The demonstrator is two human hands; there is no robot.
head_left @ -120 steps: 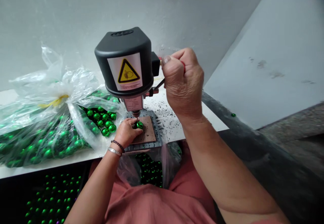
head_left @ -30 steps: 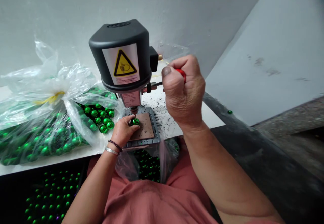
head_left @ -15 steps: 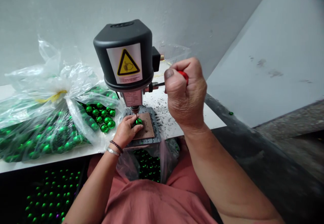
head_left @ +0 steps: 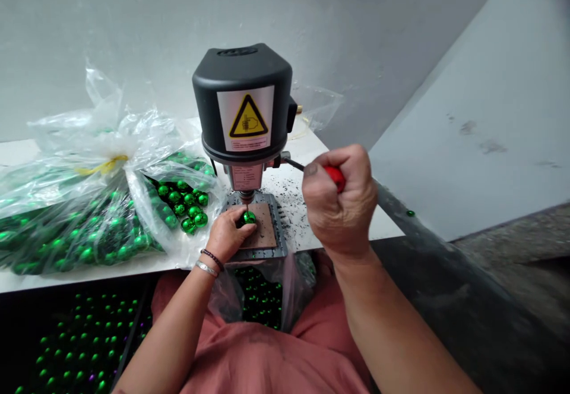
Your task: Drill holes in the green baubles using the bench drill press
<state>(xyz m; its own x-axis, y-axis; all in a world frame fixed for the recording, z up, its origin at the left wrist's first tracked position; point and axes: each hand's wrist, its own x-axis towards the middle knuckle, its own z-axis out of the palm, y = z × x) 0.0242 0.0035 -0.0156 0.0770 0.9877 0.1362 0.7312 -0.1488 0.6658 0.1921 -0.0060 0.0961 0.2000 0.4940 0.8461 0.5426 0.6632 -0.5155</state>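
**Shiny green ball [head_left: 248, 218] held under the bench drill [head_left: 243, 97]**

The left hand [head_left: 225, 236] closes its fingers over the ball and grasps it firmly on a brown pad [head_left: 263, 227], which lies on the drill's metal base [head_left: 276, 230]. The ball sits just under the thin bit [head_left: 245, 204]. At 3 o'clock from the ball, the right hand [head_left: 338, 201] is clenched around the red handle [head_left: 335, 179] of the feed lever [head_left: 294, 164]. The step in hand seems to be drilling the ball, and I judge the next move calls for a steady left hand and a slow pull. The ball looks glossy, but I cannot tell if it has a hole. Black specks [head_left: 291, 204] cover the white bench [head_left: 386, 224], and a clear bag of green balls [head_left: 66, 233] lies at 9 o'clock.
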